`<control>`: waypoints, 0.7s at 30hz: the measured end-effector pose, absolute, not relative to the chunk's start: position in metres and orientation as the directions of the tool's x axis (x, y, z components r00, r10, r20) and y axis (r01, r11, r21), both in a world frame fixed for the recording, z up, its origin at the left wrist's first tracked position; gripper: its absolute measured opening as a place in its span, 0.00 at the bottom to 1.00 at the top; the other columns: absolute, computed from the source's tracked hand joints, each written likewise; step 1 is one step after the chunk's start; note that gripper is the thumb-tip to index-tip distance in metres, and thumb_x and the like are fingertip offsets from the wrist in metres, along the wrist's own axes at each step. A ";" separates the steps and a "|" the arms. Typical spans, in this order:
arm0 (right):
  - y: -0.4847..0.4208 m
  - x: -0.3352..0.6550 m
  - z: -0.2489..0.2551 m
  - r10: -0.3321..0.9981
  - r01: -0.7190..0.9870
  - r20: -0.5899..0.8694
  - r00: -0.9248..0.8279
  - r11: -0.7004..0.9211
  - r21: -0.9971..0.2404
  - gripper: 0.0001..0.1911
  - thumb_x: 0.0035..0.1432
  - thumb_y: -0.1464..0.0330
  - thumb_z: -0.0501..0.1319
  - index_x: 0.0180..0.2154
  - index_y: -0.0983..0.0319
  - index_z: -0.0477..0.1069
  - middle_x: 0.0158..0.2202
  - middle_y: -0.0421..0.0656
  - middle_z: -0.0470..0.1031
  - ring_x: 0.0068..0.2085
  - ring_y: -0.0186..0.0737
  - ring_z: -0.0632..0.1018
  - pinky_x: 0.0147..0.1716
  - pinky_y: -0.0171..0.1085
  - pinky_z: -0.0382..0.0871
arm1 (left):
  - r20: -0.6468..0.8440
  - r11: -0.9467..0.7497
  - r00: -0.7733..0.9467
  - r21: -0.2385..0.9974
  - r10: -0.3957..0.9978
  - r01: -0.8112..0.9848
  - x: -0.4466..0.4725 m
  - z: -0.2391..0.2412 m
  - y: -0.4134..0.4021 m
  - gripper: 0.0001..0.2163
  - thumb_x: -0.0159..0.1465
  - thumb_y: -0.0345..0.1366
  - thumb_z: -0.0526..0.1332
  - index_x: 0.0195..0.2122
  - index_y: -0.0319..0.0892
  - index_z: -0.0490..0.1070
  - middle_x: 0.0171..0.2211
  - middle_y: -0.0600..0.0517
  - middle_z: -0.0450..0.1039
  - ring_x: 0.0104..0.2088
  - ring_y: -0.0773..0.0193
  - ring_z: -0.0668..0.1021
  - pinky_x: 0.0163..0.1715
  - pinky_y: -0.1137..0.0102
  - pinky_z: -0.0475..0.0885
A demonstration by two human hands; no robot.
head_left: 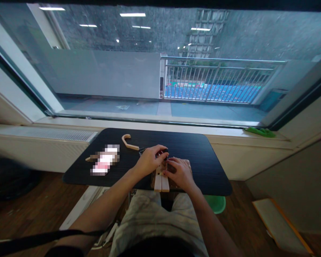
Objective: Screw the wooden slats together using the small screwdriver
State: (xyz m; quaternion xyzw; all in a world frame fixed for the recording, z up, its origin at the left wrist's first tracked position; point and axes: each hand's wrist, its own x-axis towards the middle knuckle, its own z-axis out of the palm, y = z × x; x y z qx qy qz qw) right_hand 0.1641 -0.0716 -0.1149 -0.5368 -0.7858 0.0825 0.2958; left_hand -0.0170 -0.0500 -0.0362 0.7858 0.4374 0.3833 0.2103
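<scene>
Near the front edge of the black tabletop (192, 150), two pale wooden strips (161, 184) lie side by side, their near ends at the edge. My left hand (151, 159) is closed around a small dark object (166, 152) just beyond the strips; fingers hide most of it. Against the right side of the wooden piece, my right hand (181, 173) has its fingers curled, with the thumb pressing on the wood. Brown material shows beneath the strips, mostly covered. Left of my left hand lies a hook-shaped pale wooden piece (128, 143), with a thin black part at its end.
A pixelated white and pink item (105, 163) lies on the table's left side. Beyond the table are a radiator (66, 135), a window sill (155, 125) and a green cloth (260, 132). A green basin (216, 204) stands below the right edge.
</scene>
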 end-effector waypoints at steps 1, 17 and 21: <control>-0.072 0.164 -0.115 0.891 0.795 0.379 -0.250 0.412 -0.446 0.17 0.56 0.56 0.68 0.47 0.50 0.78 0.52 0.44 0.77 0.52 0.49 0.75 0.52 0.48 0.65 | 0.417 -0.530 0.326 0.665 0.848 0.526 -0.017 -0.036 -0.050 0.09 0.64 0.36 0.62 0.43 0.39 0.77 0.33 0.49 0.80 0.33 0.60 0.80 0.37 0.68 0.73; -0.072 0.164 -0.116 0.890 0.796 0.386 -0.243 0.410 -0.444 0.17 0.55 0.58 0.69 0.47 0.52 0.78 0.52 0.44 0.77 0.52 0.49 0.76 0.53 0.48 0.66 | 0.469 -0.602 0.378 0.636 0.799 0.484 -0.018 -0.041 -0.048 0.11 0.67 0.32 0.56 0.47 0.39 0.75 0.39 0.47 0.78 0.38 0.61 0.79 0.43 0.66 0.74; -0.072 0.164 -0.117 0.886 0.789 0.396 -0.243 0.418 -0.451 0.17 0.55 0.57 0.68 0.47 0.51 0.78 0.52 0.44 0.77 0.52 0.49 0.76 0.52 0.48 0.67 | 0.482 -0.639 0.420 0.575 0.769 0.511 -0.019 -0.041 -0.048 0.12 0.68 0.33 0.54 0.48 0.38 0.74 0.42 0.44 0.76 0.43 0.58 0.78 0.46 0.65 0.73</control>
